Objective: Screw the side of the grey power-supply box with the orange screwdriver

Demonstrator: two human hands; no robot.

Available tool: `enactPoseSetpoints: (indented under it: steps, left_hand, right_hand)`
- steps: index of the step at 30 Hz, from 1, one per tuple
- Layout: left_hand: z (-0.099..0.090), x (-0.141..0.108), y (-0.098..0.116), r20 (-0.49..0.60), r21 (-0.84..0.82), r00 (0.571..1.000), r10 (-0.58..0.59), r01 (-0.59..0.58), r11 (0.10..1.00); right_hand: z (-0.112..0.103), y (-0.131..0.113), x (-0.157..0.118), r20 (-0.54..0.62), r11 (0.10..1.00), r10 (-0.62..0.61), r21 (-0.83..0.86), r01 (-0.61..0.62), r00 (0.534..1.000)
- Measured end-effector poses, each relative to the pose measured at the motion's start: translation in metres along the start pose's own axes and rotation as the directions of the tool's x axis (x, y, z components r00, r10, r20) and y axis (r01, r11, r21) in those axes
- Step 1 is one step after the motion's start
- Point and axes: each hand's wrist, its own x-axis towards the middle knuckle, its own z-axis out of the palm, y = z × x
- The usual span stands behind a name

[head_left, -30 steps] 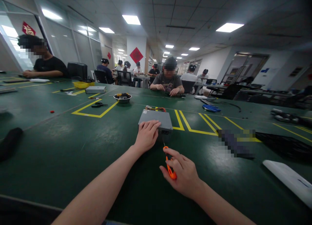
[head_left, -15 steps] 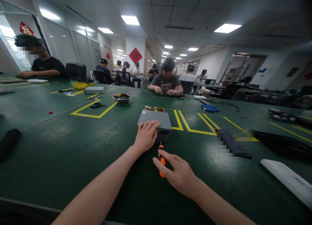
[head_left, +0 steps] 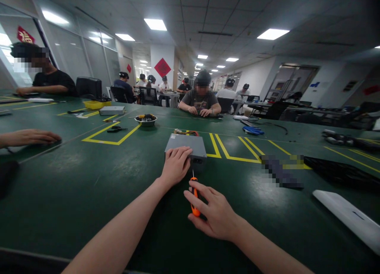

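Grey box (head_left: pixel 190 142) on the green table (head_left: pixel 97 195) is touched by the left hand (head_left: pixel 175 167), fingers laid flat, while an orange screwdriver (head_left: pixel 195 210) (shaft towards the box) is gripped by the right hand (head_left: pixel 213 214)

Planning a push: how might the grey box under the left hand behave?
The grey box looks metal-cased, so probably stiff. Low and broad, it would likely slide rather than tip. The thin wires behind should flop.

matt grey metal box (head_left: pixel 194 141), smooth orange plastic screwdriver handle (head_left: pixel 195 210), shiny metal bowl (head_left: pixel 146 124), faintly glossy green tabletop (head_left: pixel 261 210)
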Motion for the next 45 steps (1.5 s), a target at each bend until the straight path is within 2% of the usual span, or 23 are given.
enactPoseSetpoints:
  steps: [4, 8, 13, 17, 20, 24, 29, 34, 38, 41, 45]
  left_hand:
    - [0.000, 0.000, -0.001, 0.007, -0.015, 1.000, 0.000, 0.001, 1.000]
    - [0.000, 0.000, -0.001, 0.008, -0.016, 1.000, -0.003, 0.003, 1.000]
    - [0.001, 0.000, -0.001, 0.000, -0.002, 1.000, 0.001, -0.001, 1.000]
    - [0.001, 0.000, -0.001, -0.005, -0.001, 1.000, 0.004, -0.004, 1.000]
    - [0.001, 0.000, -0.002, -0.003, 0.003, 1.000, 0.006, -0.006, 1.000]
    - [0.002, 0.000, -0.002, -0.002, 0.005, 1.000, 0.005, -0.005, 1.000]
    - [0.001, 0.000, -0.002, -0.003, 0.000, 1.000, 0.005, -0.005, 1.000]
    - [0.001, 0.001, -0.001, 0.003, 0.002, 1.000, 0.007, -0.007, 1.000]
    - [0.000, 0.000, -0.001, 0.001, 0.004, 1.000, 0.006, -0.006, 1.000]
    - [-0.001, 0.000, 0.000, 0.000, 0.000, 1.000, 0.006, -0.006, 1.000]
    - [-0.001, 0.000, 0.000, 0.000, -0.004, 1.000, 0.005, -0.005, 1.000]
  right_hand:
    - [-0.002, 0.002, 0.000, -0.056, 1.000, -0.014, 0.015, 0.014, 0.998]
    - [0.004, 0.006, -0.003, -0.126, 0.997, 0.042, 0.072, -0.033, 0.991]
    - [0.002, 0.005, -0.004, -0.071, 0.987, 0.074, 0.146, -0.063, 0.995]
    - [-0.004, 0.002, -0.001, -0.008, 0.996, 0.021, 0.090, -0.020, 1.000]
    - [-0.004, 0.003, -0.001, -0.041, 0.998, -0.001, 0.058, 0.004, 0.999]
    - [0.003, 0.006, -0.003, -0.110, 0.994, 0.041, 0.108, -0.029, 0.993]
    - [0.004, 0.005, -0.005, -0.072, 0.980, 0.095, 0.183, -0.080, 0.993]
    - [-0.004, 0.003, -0.003, 0.028, 0.993, 0.033, 0.110, -0.036, 0.999]
    - [-0.002, 0.004, -0.002, -0.039, 0.998, 0.000, 0.064, 0.003, 0.999]
    - [0.003, 0.005, -0.004, -0.095, 0.995, 0.031, 0.100, -0.022, 0.995]
    - [0.002, 0.005, -0.006, -0.021, 0.987, 0.085, 0.137, -0.082, 0.996]
